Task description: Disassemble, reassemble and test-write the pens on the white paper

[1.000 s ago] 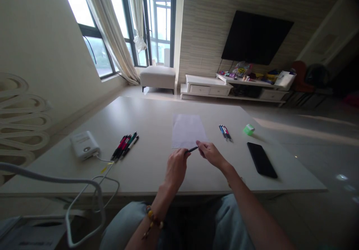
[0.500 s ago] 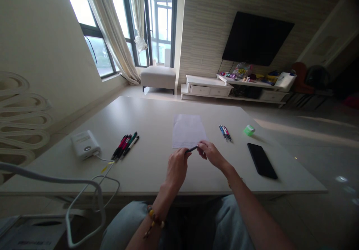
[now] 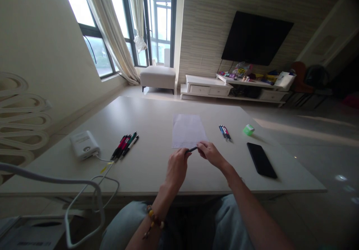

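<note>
Between my hands is a dark pen (image 3: 192,150), tilted slightly up to the right. My left hand (image 3: 177,164) is closed round its left end. At the other end, the fingers of my right hand (image 3: 209,153) pinch its tip. Just beyond them a sheet of white paper (image 3: 188,128) lies on the table, with faint lines of writing along its near edge. To the left lies a bunch of several pens (image 3: 125,146) in red, green, black and white. A smaller group of pens (image 3: 225,133), blue, white and red, lies right of the paper.
A white power bank (image 3: 85,145) with a looping white cable (image 3: 103,184) is on the left of the white table (image 3: 146,111). On the right are a green-and-white small container (image 3: 248,130) and a black phone (image 3: 261,160). A TV cabinet (image 3: 207,86) stands beyond.
My right hand's fingers have drawn in more closely round the pen's right end. My left hand and the pen stay in nearly the same place.
</note>
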The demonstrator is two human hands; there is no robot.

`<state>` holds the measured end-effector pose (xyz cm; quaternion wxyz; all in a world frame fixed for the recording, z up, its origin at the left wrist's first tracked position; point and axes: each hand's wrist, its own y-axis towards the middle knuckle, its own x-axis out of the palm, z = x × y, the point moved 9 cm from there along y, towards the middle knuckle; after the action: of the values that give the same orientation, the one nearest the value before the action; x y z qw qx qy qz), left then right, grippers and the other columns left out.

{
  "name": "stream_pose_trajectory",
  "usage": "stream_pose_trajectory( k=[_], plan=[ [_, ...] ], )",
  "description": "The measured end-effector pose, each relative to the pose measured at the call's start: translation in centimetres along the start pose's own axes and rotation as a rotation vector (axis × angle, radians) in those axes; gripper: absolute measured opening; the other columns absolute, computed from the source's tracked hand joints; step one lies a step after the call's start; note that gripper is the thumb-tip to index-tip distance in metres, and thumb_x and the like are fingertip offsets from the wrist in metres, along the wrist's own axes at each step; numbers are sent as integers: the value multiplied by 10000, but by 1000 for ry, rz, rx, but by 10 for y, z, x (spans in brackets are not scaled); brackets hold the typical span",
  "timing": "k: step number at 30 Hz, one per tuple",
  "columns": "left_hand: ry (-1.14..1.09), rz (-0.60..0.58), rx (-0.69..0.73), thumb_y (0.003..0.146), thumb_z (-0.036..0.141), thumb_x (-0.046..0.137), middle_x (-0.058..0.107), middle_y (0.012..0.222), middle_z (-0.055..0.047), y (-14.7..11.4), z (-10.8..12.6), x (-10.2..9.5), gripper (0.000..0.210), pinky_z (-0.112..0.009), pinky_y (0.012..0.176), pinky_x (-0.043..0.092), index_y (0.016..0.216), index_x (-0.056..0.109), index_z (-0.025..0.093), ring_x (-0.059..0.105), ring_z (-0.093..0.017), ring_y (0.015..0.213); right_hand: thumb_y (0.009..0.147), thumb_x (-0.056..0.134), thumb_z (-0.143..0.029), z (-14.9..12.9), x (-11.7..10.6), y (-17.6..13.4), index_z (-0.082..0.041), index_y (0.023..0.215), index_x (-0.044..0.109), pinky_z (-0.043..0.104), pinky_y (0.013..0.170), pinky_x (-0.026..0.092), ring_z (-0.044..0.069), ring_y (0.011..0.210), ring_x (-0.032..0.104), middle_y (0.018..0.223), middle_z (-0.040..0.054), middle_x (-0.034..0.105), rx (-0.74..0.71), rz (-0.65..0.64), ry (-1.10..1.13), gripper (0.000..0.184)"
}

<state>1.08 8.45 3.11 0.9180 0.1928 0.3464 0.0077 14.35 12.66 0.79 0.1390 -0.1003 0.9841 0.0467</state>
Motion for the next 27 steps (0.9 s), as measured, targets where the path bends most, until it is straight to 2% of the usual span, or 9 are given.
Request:
stream_pose_trajectory(
  k=[3, 9, 13, 15, 17, 19, 22, 25, 27],
  plan=[
    [-25, -11, -18, 891, 212, 463, 685, 854, -46, 1, -1, 0, 180, -256, 659, 393, 920, 640, 196, 600, -158, 736, 838, 444, -553, 2, 1, 0, -190, 547, 422, 229, 411, 264, 86, 409, 347, 448, -50, 383, 18, 14, -32, 466],
    [-79, -51, -67, 876, 232, 485, 703, 786, -30, 2, -3, 3, 194, -259, 651, 412, 897, 677, 208, 614, -156, 695, 852, 434, -534, -8, 2, -1, -195, 625, 445, 226, 440, 288, 96, 461, 371, 514, -43, 425, -53, 12, -63, 409],
    [19, 14, -37, 862, 228, 524, 717, 881, -58, 1, -1, -5, 173, -294, 753, 432, 915, 688, 216, 637, -187, 818, 853, 430, -543, -13, 3, 0, -191, 585, 435, 234, 454, 283, 96, 470, 350, 502, -42, 392, -86, 22, -121, 442],
    [81, 49, -3, 861, 218, 523, 713, 919, -74, 0, 2, -10, 167, -325, 812, 423, 904, 684, 216, 633, -205, 879, 841, 438, -566, -11, 7, 0, -192, 586, 431, 233, 430, 263, 90, 447, 334, 493, -47, 381, -57, -4, -60, 452],
    [53, 60, -33, 869, 243, 511, 713, 900, -75, -1, -2, -12, 170, -341, 799, 432, 909, 673, 215, 641, -210, 848, 825, 448, -588, -9, 9, 1, -188, 630, 472, 230, 401, 240, 85, 417, 320, 478, -57, 374, -21, -20, 20, 446],
    [-113, 57, -145, 875, 304, 500, 714, 842, -71, 1, -13, -10, 188, -336, 734, 460, 922, 652, 203, 654, -199, 748, 822, 464, -576, -12, 6, 0, -176, 739, 540, 226, 391, 246, 86, 403, 329, 473, -65, 386, -28, 20, 55, 415],
    [-620, 54, -392, 870, 391, 494, 708, 773, -84, 1, -36, 1, 255, -333, 686, 499, 905, 591, 158, 666, -188, 678, 803, 564, -459, -26, 1, -7, -186, 970, 585, 227, 451, 353, 102, 468, 439, 544, -52, 486, -123, 101, 0, 321],
    [-1139, 55, -560, 844, 433, 526, 707, 816, -104, 1, -46, 18, 290, -351, 744, 515, 878, 537, 146, 681, -196, 754, 702, 695, -327, -39, 19, -16, -247, 1150, 563, 247, 555, 443, 129, 618, 545, 737, -12, 606, -202, 1, -64, 473],
    [-1305, 40, -569, 809, 449, 574, 702, 826, -84, 3, -44, 23, 308, -336, 754, 513, 873, 539, 150, 678, -188, 770, 688, 706, -296, -47, 34, -21, -270, 1161, 576, 269, 610, 468, 150, 702, 573, 855, 12, 643, -246, -79, -60, 491]
  ],
)
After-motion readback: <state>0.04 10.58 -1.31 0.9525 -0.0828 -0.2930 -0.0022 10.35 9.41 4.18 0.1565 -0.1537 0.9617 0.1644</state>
